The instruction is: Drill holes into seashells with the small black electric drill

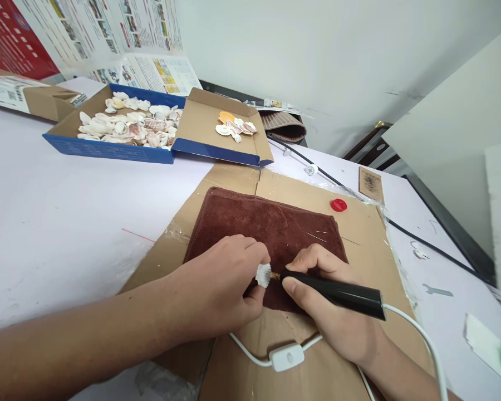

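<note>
A small white ridged seashell (263,275) is pinched between the thumb and fingers of my left hand (236,278). My right hand (325,295) grips a black corded rotary tool (338,292) like a pen, its brass-coloured tip pointing at the shell. Whether the bit touches the shell or has entered it, I cannot tell. Both hands are over a brown folded cloth (259,217), on which a few thin needle-like bits (317,236) lie. A white inline switch (286,357) on the tool's cord rests on the cardboard (242,367) below.
Behind the cloth stands a blue-edged box (108,150) of seashells, with several more shells (236,127) on its open flap. A red cap (338,205), a small wrench (437,291) and a black cable (434,243) lie to the right.
</note>
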Motion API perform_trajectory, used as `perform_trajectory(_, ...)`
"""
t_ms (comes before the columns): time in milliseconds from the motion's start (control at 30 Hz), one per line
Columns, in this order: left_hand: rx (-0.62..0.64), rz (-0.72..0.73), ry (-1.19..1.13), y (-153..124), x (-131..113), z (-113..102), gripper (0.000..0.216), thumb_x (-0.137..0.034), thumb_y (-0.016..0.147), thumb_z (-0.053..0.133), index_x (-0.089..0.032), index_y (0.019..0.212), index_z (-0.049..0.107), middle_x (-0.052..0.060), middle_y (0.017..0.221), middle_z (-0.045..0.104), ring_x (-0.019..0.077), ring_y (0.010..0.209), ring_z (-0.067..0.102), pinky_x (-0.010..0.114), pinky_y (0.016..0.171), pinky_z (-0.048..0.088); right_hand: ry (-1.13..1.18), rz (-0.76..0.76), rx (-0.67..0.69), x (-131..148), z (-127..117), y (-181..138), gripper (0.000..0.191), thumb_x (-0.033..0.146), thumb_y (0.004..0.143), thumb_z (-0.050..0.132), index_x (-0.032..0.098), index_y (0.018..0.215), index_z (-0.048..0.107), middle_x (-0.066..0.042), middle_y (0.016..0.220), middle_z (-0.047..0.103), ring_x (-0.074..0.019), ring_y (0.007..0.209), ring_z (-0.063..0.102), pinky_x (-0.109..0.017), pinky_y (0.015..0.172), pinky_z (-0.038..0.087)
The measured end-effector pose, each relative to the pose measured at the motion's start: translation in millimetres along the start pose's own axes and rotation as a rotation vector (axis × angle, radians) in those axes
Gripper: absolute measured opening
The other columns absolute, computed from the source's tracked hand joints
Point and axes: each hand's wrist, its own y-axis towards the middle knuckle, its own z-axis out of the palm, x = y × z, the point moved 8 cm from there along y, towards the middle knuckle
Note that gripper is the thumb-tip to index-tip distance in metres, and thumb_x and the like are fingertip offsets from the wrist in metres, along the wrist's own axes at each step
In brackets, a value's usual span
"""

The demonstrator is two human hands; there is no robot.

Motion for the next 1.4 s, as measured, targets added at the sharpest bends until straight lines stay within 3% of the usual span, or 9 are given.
perform_trajectory(1400,0.021,0.015,0.042,0.6,0.4,5.4,0.018,-0.011,0.082,0.055,-0.023,0.083,0.043,0.002,0.087,0.058,0.0221,0.082,0.056,0.037,0.077,0.044,-0.041,0.056,-0.051,2.9,-1.1,1.8,0.017,0.03,0.082,0.065,0.024,0.068,0.057,0.003,0.064,0.06,-0.0144,0.057,0.056,-0.026,0.051,0.048)
